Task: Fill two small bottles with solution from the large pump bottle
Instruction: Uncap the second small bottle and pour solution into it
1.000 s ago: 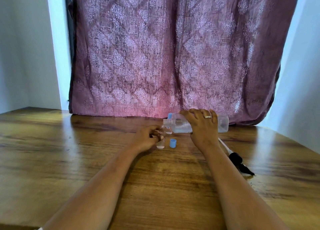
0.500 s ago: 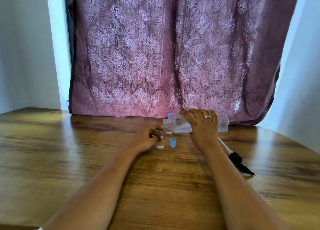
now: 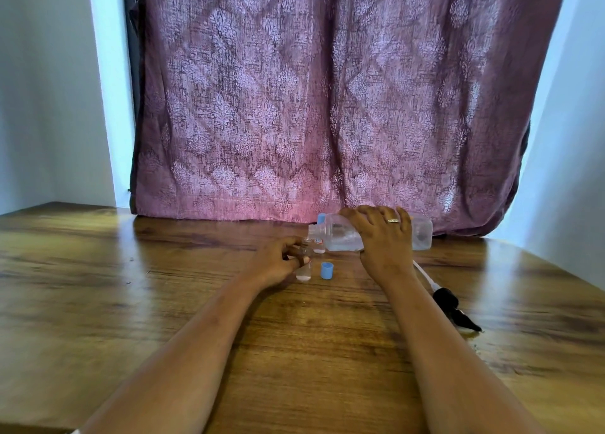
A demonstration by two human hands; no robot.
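right hand (image 3: pixel 384 237) is wrapped over the middle of the large bottle (image 3: pixel 340 236), fingers curled across the top, wrist low, forearm stretched straight out; the bottle lies nearly flat with its open neck pointing at the other hand; left hand (image 3: pixel 278 260) pinches the small bottle (image 3: pixel 303 270) up near the neck, knuckles toward the camera, and the bottle stands on the table (image 3: pixel 163 302) with what looks like only a little liquid at the bottom.

my take: the big one is thin clear plastic, part full, so the weight will probably slosh toward the neck and the walls likely give if squeezed; the mid-body grip seems right; the small one looks feather-light and tippy, so holding it high makes sense.

just right of the left hand sits a loose blue cap (image 3: pixel 326 270); beyond that, under the big bottle's neck, the second small bottle (image 3: pixel 319 245); the pump head (image 3: pixel 453 306) lies beside the right forearm.
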